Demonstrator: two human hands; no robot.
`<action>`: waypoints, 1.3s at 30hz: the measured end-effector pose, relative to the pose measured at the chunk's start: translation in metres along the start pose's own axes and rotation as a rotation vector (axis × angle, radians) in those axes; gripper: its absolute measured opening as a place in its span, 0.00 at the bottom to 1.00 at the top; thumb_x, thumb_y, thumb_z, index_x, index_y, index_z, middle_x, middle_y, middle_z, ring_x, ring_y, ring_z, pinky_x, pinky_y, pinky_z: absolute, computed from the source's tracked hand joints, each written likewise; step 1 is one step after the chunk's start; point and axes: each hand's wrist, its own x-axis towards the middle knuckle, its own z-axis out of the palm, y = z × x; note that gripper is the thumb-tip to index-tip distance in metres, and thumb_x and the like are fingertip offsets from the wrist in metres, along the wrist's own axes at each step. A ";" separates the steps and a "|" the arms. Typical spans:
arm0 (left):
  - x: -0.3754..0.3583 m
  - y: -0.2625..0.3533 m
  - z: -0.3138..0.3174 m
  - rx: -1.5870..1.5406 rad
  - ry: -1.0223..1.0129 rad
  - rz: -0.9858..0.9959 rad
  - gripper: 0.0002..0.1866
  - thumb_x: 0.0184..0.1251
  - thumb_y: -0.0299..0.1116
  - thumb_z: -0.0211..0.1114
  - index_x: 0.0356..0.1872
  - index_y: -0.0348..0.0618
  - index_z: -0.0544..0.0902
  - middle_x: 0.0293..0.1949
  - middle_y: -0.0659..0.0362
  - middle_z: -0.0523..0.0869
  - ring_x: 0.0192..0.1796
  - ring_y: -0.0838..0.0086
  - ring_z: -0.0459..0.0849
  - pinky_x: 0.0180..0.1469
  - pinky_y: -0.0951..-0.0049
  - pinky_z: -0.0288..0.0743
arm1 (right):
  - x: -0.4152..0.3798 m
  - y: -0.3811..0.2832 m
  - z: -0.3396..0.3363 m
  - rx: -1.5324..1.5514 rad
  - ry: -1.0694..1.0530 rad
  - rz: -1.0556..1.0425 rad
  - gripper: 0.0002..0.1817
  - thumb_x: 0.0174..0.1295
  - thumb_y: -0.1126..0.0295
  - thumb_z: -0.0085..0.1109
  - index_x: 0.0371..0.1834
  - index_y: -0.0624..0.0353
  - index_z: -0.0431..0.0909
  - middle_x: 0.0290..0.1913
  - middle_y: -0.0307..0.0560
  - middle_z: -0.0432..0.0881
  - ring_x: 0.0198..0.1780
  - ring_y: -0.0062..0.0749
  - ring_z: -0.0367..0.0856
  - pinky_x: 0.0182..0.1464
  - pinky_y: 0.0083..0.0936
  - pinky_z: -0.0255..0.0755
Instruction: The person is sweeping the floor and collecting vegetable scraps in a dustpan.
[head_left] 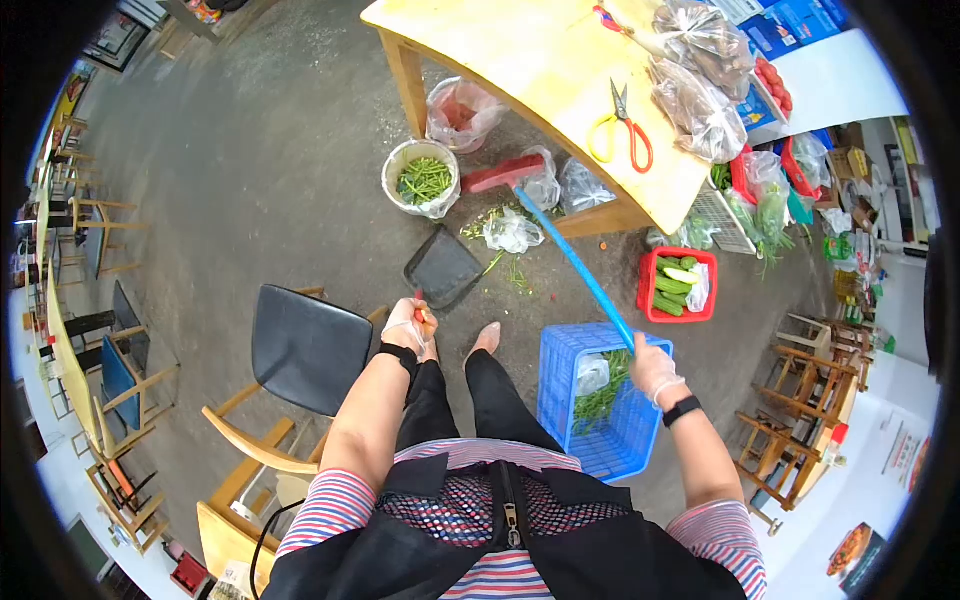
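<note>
My left hand (pixel 410 325), in a clear glove, is closed around the red handle of a black dustpan (pixel 445 268) that rests on the floor. My right hand (pixel 652 368), also gloved, grips the blue pole of a broom (pixel 575 262). The broom's red head (pixel 503 174) lies between a white bucket of green beans (pixel 423 182) and the table leg. Green scraps (pixel 515 275) and a crumpled plastic bag (pixel 513 232) are on the floor just below the broom head, to the right of the dustpan.
A wooden table (pixel 560 60) with scissors (pixel 622 130) and bagged goods stands ahead. A blue crate (pixel 613 455) is by my right leg, with a red basket of cucumbers (pixel 678 285) beyond it. A black chair (pixel 305 345) is close on the left.
</note>
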 end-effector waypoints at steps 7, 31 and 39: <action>0.002 0.008 0.020 0.101 0.033 -0.020 0.07 0.50 0.21 0.49 0.18 0.41 0.62 0.10 0.66 0.61 0.09 0.80 0.60 0.13 0.84 0.59 | 0.077 -0.045 0.045 0.631 -0.234 0.148 0.20 0.48 0.77 0.46 0.47 0.66 0.59 0.32 0.61 0.75 0.29 0.46 0.79 0.27 0.36 0.73; -0.001 0.040 0.022 0.353 0.068 -0.057 0.07 0.51 0.20 0.47 0.21 0.42 0.60 0.11 0.66 0.59 0.10 0.82 0.58 0.12 0.84 0.56 | 0.013 -0.112 0.124 1.042 -0.116 0.105 0.14 0.48 0.72 0.46 0.39 0.65 0.62 0.20 0.54 0.72 0.17 0.41 0.74 0.16 0.32 0.67; 0.004 0.054 0.022 0.361 -0.002 -0.148 0.07 0.51 0.20 0.47 0.20 0.42 0.60 0.12 0.65 0.60 0.10 0.82 0.57 0.12 0.85 0.56 | -0.032 -0.128 0.073 1.197 -0.100 0.168 0.17 0.48 0.72 0.46 0.43 0.61 0.62 0.15 0.41 0.65 0.10 0.26 0.62 0.11 0.25 0.57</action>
